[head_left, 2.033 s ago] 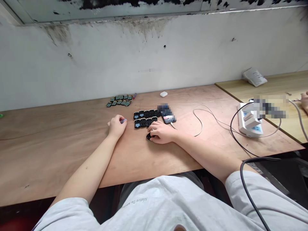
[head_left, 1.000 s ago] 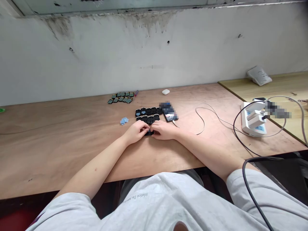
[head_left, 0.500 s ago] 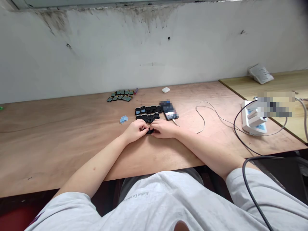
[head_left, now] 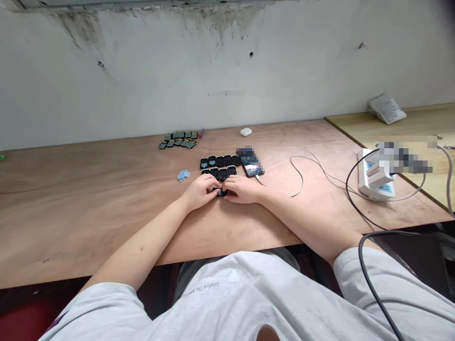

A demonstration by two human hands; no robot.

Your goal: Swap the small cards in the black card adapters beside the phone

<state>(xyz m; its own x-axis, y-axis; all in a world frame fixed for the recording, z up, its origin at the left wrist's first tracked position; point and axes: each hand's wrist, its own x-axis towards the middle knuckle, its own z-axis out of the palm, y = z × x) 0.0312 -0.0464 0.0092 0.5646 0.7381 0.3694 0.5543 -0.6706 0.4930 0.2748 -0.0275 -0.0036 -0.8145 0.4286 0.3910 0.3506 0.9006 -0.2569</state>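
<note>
My left hand [head_left: 199,191] and my right hand [head_left: 243,190] meet over a small black plastic part [head_left: 222,192] on the wooden table [head_left: 88,203]; both hands pinch it with curled fingers. Just beyond them lie two rows of similar black parts [head_left: 220,167]. A few small blue pieces [head_left: 183,175] lie to the left of my left hand. A phone [head_left: 250,164] with a cable lies right of the rows.
A cluster of green-grey chips [head_left: 178,140] and a red pen lie near the wall. A white earbud case [head_left: 245,131] sits further right. A white cable [head_left: 305,175] loops towards a power strip [head_left: 377,177] with plugs. A black cord [head_left: 369,279] crosses my right sleeve.
My left hand left the blue pieces on the table and moved right to join my right hand on the black part. Since then both hands stay together there.
</note>
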